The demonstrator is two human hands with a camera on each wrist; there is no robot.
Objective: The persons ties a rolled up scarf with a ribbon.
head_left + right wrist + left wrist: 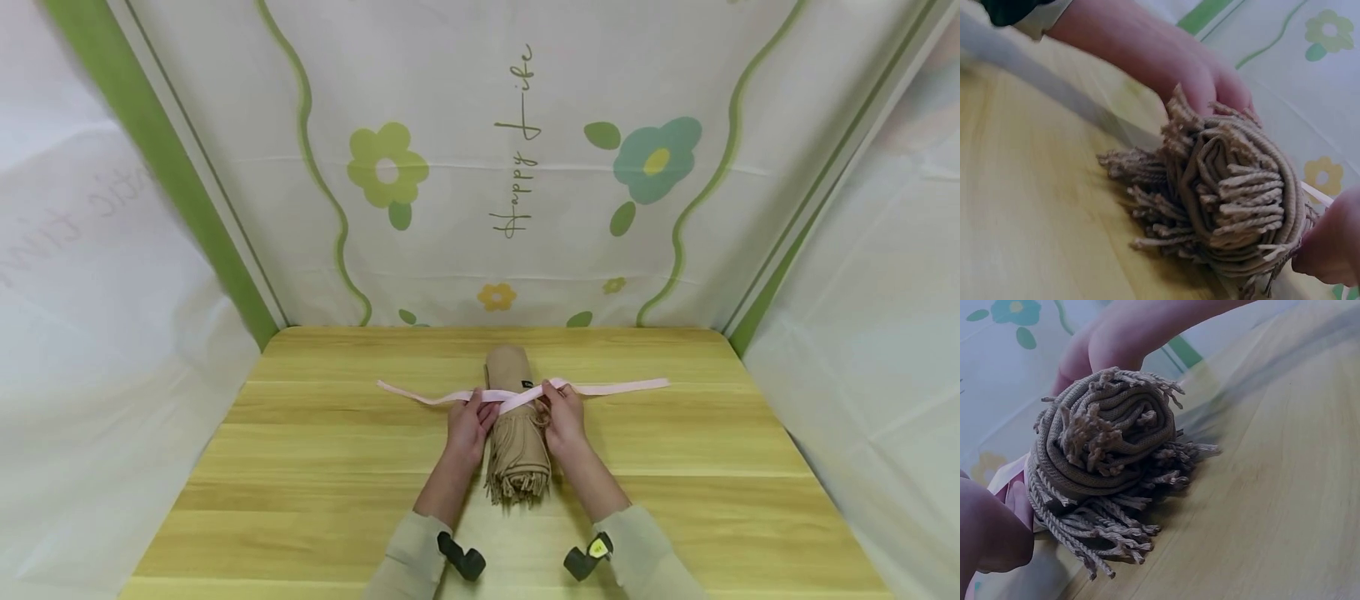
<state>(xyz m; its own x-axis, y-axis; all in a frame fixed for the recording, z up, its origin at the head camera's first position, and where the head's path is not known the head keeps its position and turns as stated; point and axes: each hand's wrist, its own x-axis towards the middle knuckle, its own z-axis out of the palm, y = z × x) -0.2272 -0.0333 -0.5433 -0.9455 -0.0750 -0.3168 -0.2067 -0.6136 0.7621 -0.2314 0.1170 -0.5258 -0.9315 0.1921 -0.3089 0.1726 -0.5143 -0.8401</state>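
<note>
rolled scarf [516, 417] lies mid-bench [300, 450], long axis running 12 to 6, fringe [517, 487] at the 6 end toward the person. roll is tan, tight spiral; both wrist views show the coiled end w/ tassels splayed on the wood.

pink ribbon [615, 387] crosses over the roll about a third down from the 12 end, tails trailing out to 9 and 3 flat on the bench. the two runs cross on top of the roll, so it looks like a first wrap or knot being drawn, prob to keep the roll from springing open.

left hand [468, 425] sits at the roll's 9 side, fingers curled and pinching the ribbon near the crossing; heel of hand close against the scarf, likely steadying it. right hand [564, 417] mirrors it at the 3 side, fingers closed on the other ribbon run just beside the roll. hands flank the roll symmetrically, which keeps it from rolling sideways while the ribbon is tensioned.

left wrist view: ribbon shows as a pink strip under the roll beside a fingertip. right wrist view: other hand behind the roll, touching it.

backdrop [517, 167]: white sheet w/ flowers and script at 12, plain sheets at 9 and 3. sleeves pale, black wrist mounts at 6.
</note>
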